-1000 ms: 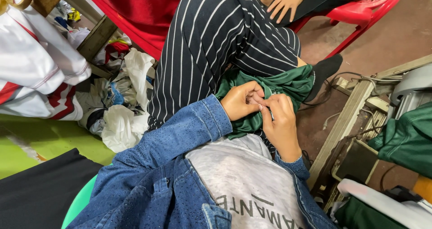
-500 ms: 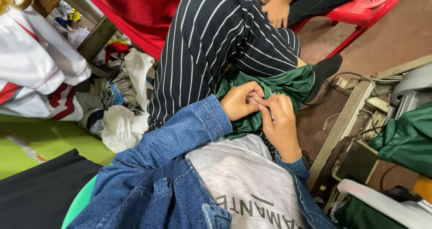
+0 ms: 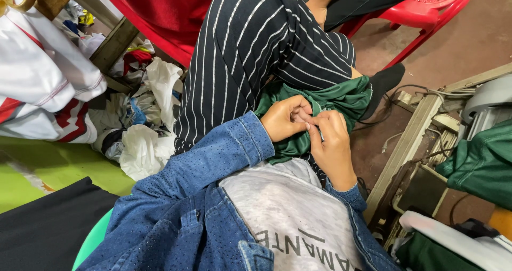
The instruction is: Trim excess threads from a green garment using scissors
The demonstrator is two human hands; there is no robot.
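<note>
A dark green garment lies across my lap, over my black trousers with thin white stripes. My left hand pinches a fold of the green cloth with its fingertips. Close beside it, my right hand grips the same fold, and the fingertips of both hands meet at one spot on the fabric. A blue denim jacket sleeve covers my left arm. What lies between the fingertips is too small to tell.
A heap of white and coloured cloth scraps lies on the floor at left. Another person sits on a red plastic chair ahead. A sewing table's frame with more green cloth stands at right.
My hands stay on the green cloth with only slight finger movement. The other person's hand at the top has drawn back out of sight.
</note>
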